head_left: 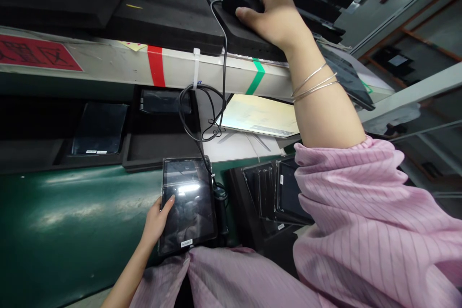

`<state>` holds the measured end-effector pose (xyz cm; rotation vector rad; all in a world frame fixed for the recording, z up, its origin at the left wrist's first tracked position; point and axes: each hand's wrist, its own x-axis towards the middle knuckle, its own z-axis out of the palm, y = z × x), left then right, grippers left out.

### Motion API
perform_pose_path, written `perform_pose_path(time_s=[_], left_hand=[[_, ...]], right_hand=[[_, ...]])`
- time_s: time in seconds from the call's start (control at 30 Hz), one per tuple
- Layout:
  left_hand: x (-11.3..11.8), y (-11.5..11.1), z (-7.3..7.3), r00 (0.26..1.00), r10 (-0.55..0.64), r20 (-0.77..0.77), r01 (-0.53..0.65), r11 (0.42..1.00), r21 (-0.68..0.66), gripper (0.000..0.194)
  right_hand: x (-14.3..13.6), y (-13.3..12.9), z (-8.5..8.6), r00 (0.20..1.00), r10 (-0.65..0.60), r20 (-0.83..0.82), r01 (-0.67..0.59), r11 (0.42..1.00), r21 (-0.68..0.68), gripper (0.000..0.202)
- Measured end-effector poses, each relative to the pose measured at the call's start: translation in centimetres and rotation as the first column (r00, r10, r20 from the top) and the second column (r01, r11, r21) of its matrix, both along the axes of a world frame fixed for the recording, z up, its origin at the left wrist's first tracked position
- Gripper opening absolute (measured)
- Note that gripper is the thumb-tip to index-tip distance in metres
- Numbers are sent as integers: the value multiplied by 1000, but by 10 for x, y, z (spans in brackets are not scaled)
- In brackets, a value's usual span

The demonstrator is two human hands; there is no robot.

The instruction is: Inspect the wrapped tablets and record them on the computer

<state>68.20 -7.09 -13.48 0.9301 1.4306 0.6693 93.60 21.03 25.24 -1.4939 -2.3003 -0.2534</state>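
Observation:
My left hand [159, 219] grips the left edge of a dark tablet [189, 211], its thumb lying on the glass. A small white label sits at the tablet's lower edge, and light reflects off its screen. Up on the shelf, my right hand [269, 9] is wrapped over a black computer mouse [241, 2] resting on black foam [173, 5]. From the mouse a black cable [224, 57] runs down over the shelf edge into a coil held by a white cable tie [196, 68]. The fingers under the tablet are hidden.
A lit monitor [262, 113] stands under the shelf. Black foam trays [155, 149] hold dark tablets [99, 127] at the left. More tablets [288, 190] lie in a tray at the right. The shelf edge [119, 67] overhangs the green worktop [79, 221].

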Motion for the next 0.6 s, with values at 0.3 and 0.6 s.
perform_pose_path(time_s=[0.3,0.6], left_hand=[[1,0,6,1000,2,-23,-2,1000,2,62],[2,1,10,1000,7,-30,-6,1000,3,58]], right_hand=[[-2,-1,0,999,-36,13,36,999,-13,49],[-1,-3,1,1000,-9,21,9,1000,-16,50]])
